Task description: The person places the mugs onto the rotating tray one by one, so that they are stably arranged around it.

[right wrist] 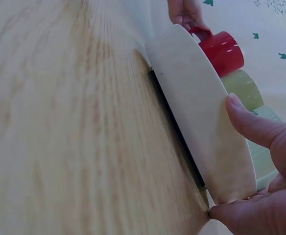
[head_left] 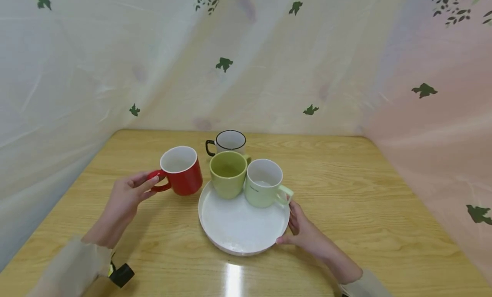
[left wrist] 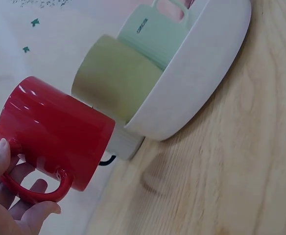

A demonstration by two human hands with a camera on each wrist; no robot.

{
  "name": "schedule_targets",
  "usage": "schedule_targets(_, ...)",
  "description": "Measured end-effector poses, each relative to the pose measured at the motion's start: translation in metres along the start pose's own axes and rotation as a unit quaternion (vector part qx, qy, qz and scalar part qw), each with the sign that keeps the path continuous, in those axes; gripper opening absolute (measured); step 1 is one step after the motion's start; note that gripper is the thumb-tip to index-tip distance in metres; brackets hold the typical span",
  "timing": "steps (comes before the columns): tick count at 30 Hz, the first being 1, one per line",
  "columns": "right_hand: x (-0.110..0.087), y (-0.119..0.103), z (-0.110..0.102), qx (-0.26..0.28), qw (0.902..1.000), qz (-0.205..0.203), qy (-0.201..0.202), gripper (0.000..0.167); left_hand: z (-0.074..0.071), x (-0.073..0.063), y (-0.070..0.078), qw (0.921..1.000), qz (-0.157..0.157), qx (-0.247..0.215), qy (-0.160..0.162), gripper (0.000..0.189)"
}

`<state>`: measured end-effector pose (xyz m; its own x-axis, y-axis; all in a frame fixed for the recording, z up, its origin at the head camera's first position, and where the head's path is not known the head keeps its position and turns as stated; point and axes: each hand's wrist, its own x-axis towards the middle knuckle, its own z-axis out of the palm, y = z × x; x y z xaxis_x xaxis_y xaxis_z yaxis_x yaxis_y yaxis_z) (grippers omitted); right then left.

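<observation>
My left hand (head_left: 128, 196) holds a red mug (head_left: 185, 177) by its handle, thumb and fingers around it. The mug is upright with a white inside, raised over the table just left of a round white tray (head_left: 242, 226). On the tray's far side stand an olive-green mug (head_left: 227, 177) and a pale mint mug (head_left: 263, 186), side by side. My right hand (head_left: 303, 230) grips the tray's right side. In the right wrist view, its thumb (right wrist: 250, 120) lies against the tray's wall and the other fingers are at its lower edge.
Behind the olive mug stands a white mug (head_left: 230, 141) with a black rim and black handle, partly hidden. All rest on a light wooden table (head_left: 346, 177). A pale curtain (head_left: 269, 87) with leaf and bird prints hangs around the table's back and sides.
</observation>
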<state>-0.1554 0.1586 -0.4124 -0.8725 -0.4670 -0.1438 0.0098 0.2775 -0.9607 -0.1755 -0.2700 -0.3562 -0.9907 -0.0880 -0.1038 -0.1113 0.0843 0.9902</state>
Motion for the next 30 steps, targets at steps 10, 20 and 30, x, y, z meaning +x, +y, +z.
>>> schedule_targets(10, 0.0, -0.003, 0.002, 0.009, 0.9999, -0.005, 0.006, 0.109, 0.009, -0.021, -0.001, 0.9989, 0.023, -0.037, -0.017, 0.023)
schedule_targets(20, 0.001, -0.001, 0.005, 0.005, 1.0, -0.006, 0.006, 0.106, 0.019, -0.032, -0.002, 0.9989, 0.016, -0.036, -0.026, 0.027)
schedule_targets(30, 0.0, -0.002, 0.005, 0.016, 0.9996, 0.0, 0.024, 0.114, 0.037, -0.035, 0.0, 0.9984, 0.014, -0.033, -0.045, 0.03)
